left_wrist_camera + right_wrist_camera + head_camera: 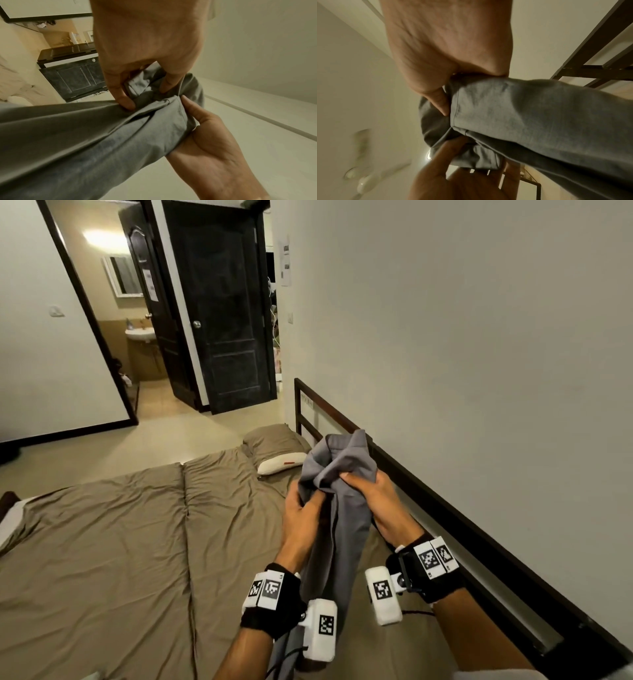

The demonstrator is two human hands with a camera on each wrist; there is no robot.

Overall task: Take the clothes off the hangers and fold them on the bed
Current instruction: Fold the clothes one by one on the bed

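From my head camera, going left to right: the bed with its wrinkled tan-brown sheet (113, 542) fills the frame from 9 o'clock down to 6, a tan pillow (274, 441) lies near the middle, and the dark brown bed rail (445, 501) runs along the wall from the centre down to 5 o'clock. I hold the grey cotton garment (337, 508) bunched in the air above the sheet, just right of centre, its length hanging down between my wrists. My left hand (301, 518) has its grip closed on the fabric's left side, and my right hand (373, 501) has its grip curled round the bunched top.

The left wrist camera shows what the head camera cannot: my left thumb and fingertips (125, 100) pinch separate folds, with my right hand's thumb against a stitched hem. The right wrist camera shows that hem (455, 108) close up, my right thumb (440, 101) tucked beside it, and a blurred ceiling fan (359, 155) at 8 o'clock. I see no hanger in any view.
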